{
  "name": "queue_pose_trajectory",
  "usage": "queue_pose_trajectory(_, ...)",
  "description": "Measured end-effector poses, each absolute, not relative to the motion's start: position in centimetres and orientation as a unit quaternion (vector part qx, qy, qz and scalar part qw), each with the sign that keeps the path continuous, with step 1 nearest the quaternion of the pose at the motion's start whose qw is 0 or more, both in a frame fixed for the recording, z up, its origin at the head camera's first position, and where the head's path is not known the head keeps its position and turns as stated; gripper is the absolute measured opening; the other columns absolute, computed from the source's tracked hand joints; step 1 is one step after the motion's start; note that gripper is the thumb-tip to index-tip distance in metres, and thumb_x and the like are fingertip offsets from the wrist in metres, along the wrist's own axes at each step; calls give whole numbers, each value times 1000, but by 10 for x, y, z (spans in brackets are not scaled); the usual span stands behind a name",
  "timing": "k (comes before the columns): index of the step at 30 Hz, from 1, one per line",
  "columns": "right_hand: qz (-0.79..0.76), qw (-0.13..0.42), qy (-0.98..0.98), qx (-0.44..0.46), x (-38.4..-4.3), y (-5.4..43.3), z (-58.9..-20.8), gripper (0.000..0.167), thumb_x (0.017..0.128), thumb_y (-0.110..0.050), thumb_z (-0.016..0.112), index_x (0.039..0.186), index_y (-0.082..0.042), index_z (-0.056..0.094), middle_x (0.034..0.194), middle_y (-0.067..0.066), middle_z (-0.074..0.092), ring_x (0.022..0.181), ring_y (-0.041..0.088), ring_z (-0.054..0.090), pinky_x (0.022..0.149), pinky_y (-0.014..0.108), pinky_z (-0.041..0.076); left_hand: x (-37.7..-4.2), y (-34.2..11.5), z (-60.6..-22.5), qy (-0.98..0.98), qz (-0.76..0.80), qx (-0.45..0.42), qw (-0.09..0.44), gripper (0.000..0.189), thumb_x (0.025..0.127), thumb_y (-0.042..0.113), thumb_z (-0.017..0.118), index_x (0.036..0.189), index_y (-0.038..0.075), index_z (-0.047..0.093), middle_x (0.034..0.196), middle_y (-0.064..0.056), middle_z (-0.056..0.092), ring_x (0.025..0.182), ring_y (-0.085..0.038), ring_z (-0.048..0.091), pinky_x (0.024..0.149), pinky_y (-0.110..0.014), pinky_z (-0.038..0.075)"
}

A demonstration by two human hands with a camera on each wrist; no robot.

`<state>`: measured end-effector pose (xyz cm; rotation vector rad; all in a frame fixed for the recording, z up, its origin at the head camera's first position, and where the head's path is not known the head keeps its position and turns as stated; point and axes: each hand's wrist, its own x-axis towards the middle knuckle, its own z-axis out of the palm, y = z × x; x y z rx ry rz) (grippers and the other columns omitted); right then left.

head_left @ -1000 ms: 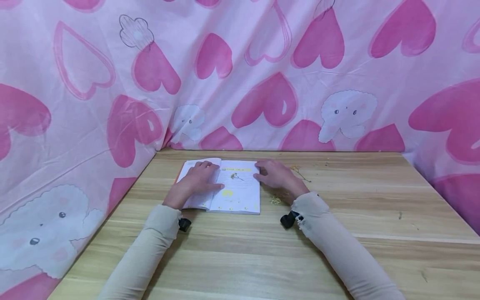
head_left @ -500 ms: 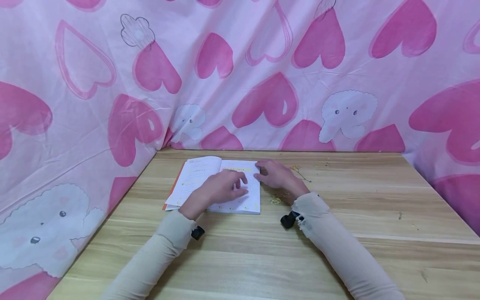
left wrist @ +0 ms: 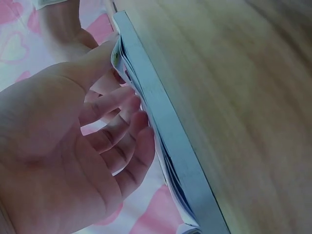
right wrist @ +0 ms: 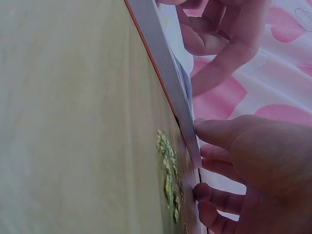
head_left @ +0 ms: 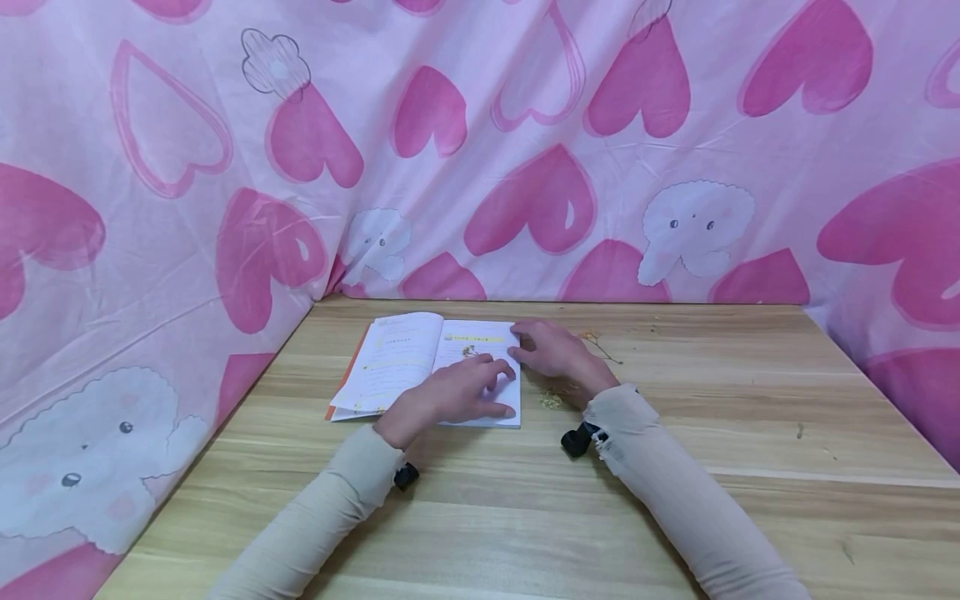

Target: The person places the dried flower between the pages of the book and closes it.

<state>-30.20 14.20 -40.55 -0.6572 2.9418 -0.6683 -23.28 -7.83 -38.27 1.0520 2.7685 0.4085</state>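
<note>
An open book [head_left: 397,358] with an orange cover edge lies on the wooden table, its left pages slightly lifted. On the right page is a small yellow flower sprig [head_left: 470,351], partly covered by my left hand [head_left: 453,393]. That hand spreads over the lower right page, fingers gently bent, the fingertips [left wrist: 141,122] right at the paper in the left wrist view. My right hand [head_left: 555,350] rests at the book's right edge near the far corner. In the right wrist view its thumb [right wrist: 214,130] touches the page edge, and its other fingers reach past the corner.
Right of the book lie a pale dried flower cluster [head_left: 551,400] and a thin orange-topped sprig [head_left: 600,346]. Small plant bits dot the wooden table [head_left: 735,400]. A pink heart-print curtain [head_left: 525,100] borders the table's back and left.
My left hand has left the left page and crossed to the right page, then slid lower and further right. The left pages now show uncovered. The right hand has stayed in place.
</note>
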Motion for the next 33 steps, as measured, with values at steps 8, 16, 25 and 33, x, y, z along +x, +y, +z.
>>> queue_pose_trajectory(8,-217,33,952,-211,-303,143,-406,57,107,-37,67,157,-10,57,163,13,55,157,36,45,128,58,37,-235,-78,-384,894,168,404,94,54,106,29,72,156,19,57,107,-5,65,104,-20,60,92,-36,51)
queue_pose_trajectory(16,-225,25,953,-201,-302,143,-407,54,107,-35,67,155,-11,59,158,12,60,152,35,52,125,59,42,-238,-79,-384,890,180,409,93,42,106,27,73,146,18,66,101,-5,65,95,-18,58,87,-33,50)
queue_pose_trajectory(25,-240,-6,953,-186,-302,142,-410,26,111,-17,51,126,-11,71,123,10,72,109,29,65,97,50,55,-244,-82,-379,883,229,408,46,24,113,28,59,118,11,76,81,3,68,76,-9,61,85,-32,52)
queue_pose_trajectory(33,-252,6,952,-172,-302,143,-408,44,112,-29,57,153,-15,61,148,11,67,140,34,61,117,58,49,-253,-99,-367,879,272,391,29,23,112,20,60,109,6,78,81,0,76,69,-1,66,73,-25,55)
